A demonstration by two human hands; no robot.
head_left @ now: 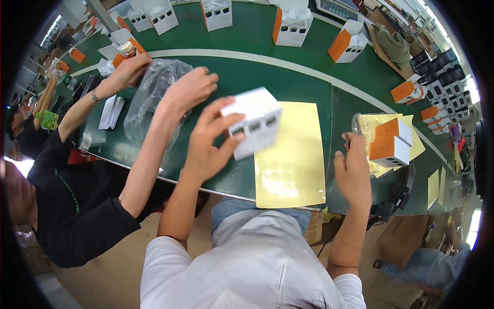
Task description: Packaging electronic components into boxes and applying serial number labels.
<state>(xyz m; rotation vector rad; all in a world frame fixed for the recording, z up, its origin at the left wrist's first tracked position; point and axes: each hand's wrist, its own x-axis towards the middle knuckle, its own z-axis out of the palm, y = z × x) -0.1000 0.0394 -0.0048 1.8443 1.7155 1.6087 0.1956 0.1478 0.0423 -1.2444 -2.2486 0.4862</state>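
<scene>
My left hand [207, 141] is closed round a small white box [253, 122] with dark pictures on its side, held tilted above the table. Beside and partly beneath it lies a yellow sheet [294, 154] with rows of clear round stickers. To the right, my right hand [353, 167] has its fingers curled near a clear plastic bag [364, 126]. Something small, dark and reddish shows at its fingertips, too small to make out. Next to that hand, two orange and white boxes [389, 144] rest on yellow sheets and plastic.
At my left a co-worker's hands [193, 87] handle a clear plastic bag [154, 92]. Folded white papers [111, 112] lie near that arm. Open orange and white boxes [293, 26] stand along the green table's far side. A black device [404, 188] sits at the right edge.
</scene>
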